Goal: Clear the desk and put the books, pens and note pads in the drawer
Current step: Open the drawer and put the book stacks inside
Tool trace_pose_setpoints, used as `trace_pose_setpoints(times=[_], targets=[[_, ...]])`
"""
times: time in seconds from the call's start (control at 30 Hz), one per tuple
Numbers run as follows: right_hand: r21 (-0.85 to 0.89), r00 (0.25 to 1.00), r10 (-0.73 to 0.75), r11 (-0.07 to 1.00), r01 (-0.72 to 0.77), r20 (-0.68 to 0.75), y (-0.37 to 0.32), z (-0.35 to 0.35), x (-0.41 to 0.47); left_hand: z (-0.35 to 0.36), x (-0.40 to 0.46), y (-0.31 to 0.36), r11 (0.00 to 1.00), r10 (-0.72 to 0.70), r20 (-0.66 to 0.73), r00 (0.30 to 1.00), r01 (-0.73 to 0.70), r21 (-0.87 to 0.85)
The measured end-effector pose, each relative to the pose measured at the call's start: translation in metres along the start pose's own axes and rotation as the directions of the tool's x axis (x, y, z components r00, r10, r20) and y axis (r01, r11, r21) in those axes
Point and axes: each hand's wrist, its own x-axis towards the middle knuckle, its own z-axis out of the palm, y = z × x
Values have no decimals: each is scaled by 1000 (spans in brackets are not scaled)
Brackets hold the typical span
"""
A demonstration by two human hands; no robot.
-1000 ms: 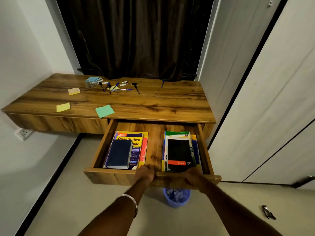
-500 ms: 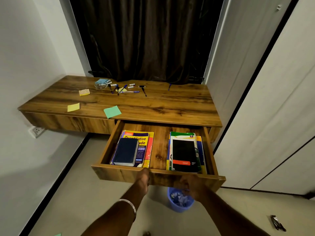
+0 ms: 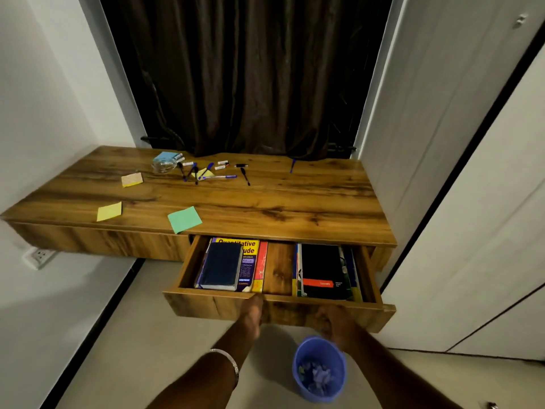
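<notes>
While drawer [image 3: 277, 308] hangs part-open under desk [image 3: 265, 202] front edge, books [image 3: 224, 265] inside, left hand [image 3: 253, 312] and right hand [image 3: 331, 321] are pressed on front panel; finger spread cannot be told. Even two-handed force advised, since pens [image 3: 216, 177] and note pads [image 3: 185, 219] are not yet stowed.

Books [image 3: 227, 265] in the half-open drawer [image 3: 277, 311]; pens [image 3: 216, 177] and pads [image 3: 185, 219] (pastel squares) on the desk [image 3: 295, 202]

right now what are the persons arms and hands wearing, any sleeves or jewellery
No sleeves show: both forearms are bare as far as the frame reaches. The left wrist carries a thin silver-coloured bangle. The left hand and right hand wear no gloves; rings, if any, are too blurred to tell.
</notes>
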Motion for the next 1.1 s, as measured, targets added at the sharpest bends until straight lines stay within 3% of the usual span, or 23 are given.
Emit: trace_pose_setpoints(times=[0.13, 0.33, 0.6, 1.1], targets=[[-44, 998, 26, 999, -24, 49, -24, 4, 23, 6, 29, 18, 996, 21, 1, 1000, -21, 83], [62, 993, -37, 998, 30, 109, -46, 7, 60, 11, 70, 44, 983, -10, 21, 1000, 6, 185], [-1, 990, -139, 990, 139, 31, -62, 2, 113, 27, 111, 69, 975, -6, 29, 1000, -1, 221], [-131, 995, -97, 987, 96, -3, -96, -7, 166, 53, 160, 106, 967, -14, -35, 999, 23, 255]])
